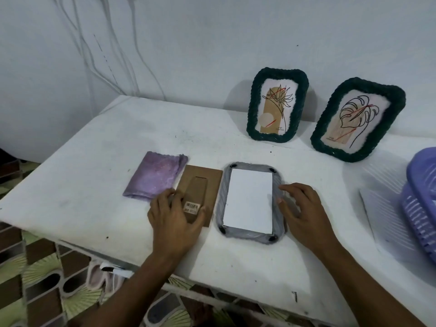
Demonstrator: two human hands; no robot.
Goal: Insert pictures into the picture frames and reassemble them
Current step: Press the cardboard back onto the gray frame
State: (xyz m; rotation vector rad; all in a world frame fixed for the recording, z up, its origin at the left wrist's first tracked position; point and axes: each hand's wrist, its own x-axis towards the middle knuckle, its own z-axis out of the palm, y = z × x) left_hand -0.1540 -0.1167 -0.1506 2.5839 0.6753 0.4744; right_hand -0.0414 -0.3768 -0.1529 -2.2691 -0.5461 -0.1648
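A white table (118, 128) carries a purple cloth (154, 177), brown backing board (207, 179), grey frame (220, 204), two green frames (253, 109) (318, 138) far right, and a lilac basket (422, 204).

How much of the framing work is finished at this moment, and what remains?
Done: two dark green woven frames stand against the wall with pictures inside. In hand: the grey woven frame lies face down with a white sheet in it; the left hand rests on the brown cardboard backing, the right hand touches the frame's edge. Left: fitting that backing.

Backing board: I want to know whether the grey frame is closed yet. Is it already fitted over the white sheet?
No, the backing board lies beside the grey frame, under the left hand.
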